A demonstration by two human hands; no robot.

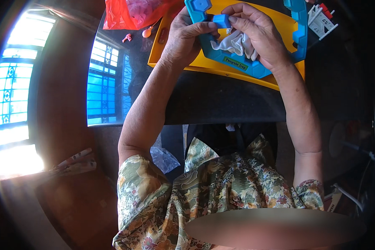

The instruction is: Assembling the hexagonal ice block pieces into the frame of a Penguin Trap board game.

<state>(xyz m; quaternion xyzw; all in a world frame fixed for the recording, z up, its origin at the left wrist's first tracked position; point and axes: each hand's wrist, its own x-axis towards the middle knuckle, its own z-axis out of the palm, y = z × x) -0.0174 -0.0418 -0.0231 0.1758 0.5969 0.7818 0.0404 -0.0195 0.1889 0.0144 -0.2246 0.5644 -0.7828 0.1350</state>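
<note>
A turquoise plastic game frame (259, 72) with notched inner edges lies over a yellow tray (157, 46). My left hand (184, 39) is closed round the frame's left side, its thumb reaching to a small blue block (221, 21). From the other side my right hand (263, 38) pinches that block between thumb and fingers. A crumpled white cloth (234, 43) hangs under the right hand, bunched against its lower fingers. Another blue hexagonal block (201, 5) sits in the frame's upper left corner.
A red plastic bag (116, 14) lies on the dark table (221, 98) at the far left, near a small red piece (127, 38) and an orange round piece (147, 32). At the far right stands a white plastic rack-like piece (320, 24). The window reflects on the tabletop.
</note>
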